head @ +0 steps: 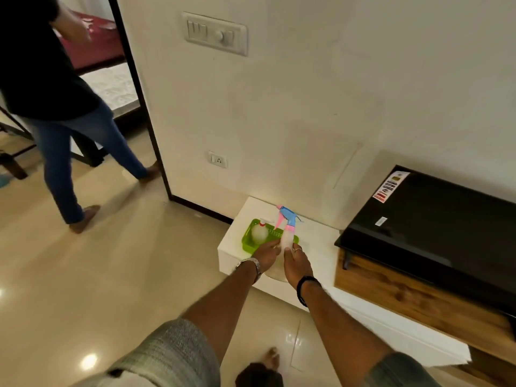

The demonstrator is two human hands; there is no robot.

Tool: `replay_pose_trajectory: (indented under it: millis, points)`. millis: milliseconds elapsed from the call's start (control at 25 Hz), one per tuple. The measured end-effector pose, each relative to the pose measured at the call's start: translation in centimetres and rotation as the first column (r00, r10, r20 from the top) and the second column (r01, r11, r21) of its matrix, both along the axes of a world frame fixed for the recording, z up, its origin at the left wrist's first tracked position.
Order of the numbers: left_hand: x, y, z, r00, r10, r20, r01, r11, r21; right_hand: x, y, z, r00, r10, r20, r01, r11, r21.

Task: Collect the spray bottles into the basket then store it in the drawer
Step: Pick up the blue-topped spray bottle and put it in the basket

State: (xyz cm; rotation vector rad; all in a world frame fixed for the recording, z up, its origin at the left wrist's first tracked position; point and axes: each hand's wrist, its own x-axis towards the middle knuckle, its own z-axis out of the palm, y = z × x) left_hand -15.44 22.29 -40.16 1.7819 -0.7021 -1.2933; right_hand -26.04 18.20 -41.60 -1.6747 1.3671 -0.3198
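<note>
A green slotted basket [248,233] sits on the left end of a low white cabinet [321,247]. Inside it stands a small clear spray bottle with a red-and-white nozzle [259,232]. My right hand [297,262] grips the lower body of a second clear spray bottle [287,233] with a pink and blue trigger head, held upright over the basket's right end. My left hand [266,254] rests at the basket's near rim, fingers on its edge. Whether it grips the rim is unclear. No drawer front is plainly visible.
A black flat appliance [435,222] lies on a wooden unit [405,291] right of the cabinet. Another person in jeans [64,152] walks at the left near a doorway. Wall sockets [217,160] sit above the cabinet. Glossy tiled floor spreads to the left.
</note>
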Motion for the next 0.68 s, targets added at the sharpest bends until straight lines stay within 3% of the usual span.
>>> replay_pose_trajectory:
  millis: [200, 400, 520, 680]
  points:
    - [3.7, -4.1, -3.8, 0.999, -0.030, 0.036, 0.028, 0.998, 0.055, 3.4, -4.1, -3.6, 1.000, 0.012, -0.011, -0.012, 0.999, 0.039]
    - [4.8, -11.0, -8.0, 0.986, -0.146, 0.085, 0.136, 0.984, 0.119, 3.3, -10.7, -7.8, 0.990, 0.072, -0.122, -0.065, 0.996, 0.064]
    - [4.6, -13.8, -10.0, 0.933, -0.255, 0.254, 0.230, 0.965, 0.125, 3.2, -13.8, -9.7, 0.979, 0.156, -0.132, -0.151, 0.988, 0.043]
    - [5.1, -17.5, -14.9, 0.860, -0.343, 0.378, 0.307, 0.939, 0.154, 4.6, -18.1, -14.1, 0.990, 0.057, -0.129, -0.048, 0.996, 0.070]
